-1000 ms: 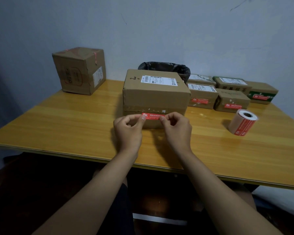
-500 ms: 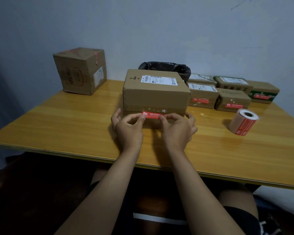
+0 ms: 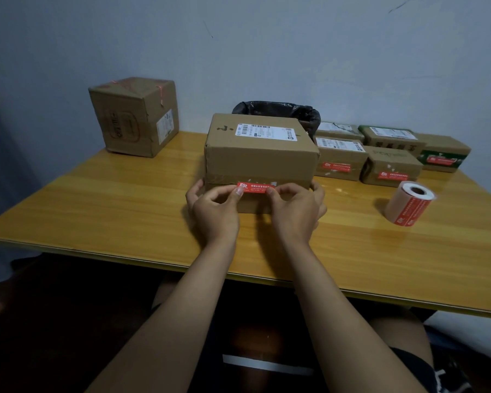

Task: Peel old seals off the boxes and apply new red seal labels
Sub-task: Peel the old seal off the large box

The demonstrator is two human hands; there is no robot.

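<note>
1. A plain room used as a small parcel-handling spot is being shown: a bare painted wall (image 3: 295,46) is standing behind a wooden table (image 3: 111,211).
2. Taped shipping cartons (image 3: 340,158) with printed labels are being kept beside a label roll (image 3: 408,204) and a lined bin (image 3: 278,107).

Six boxes (image 3: 260,154), one label roll (image 3: 408,204), one bin (image 3: 278,109), two hands (image 3: 216,214).
</note>
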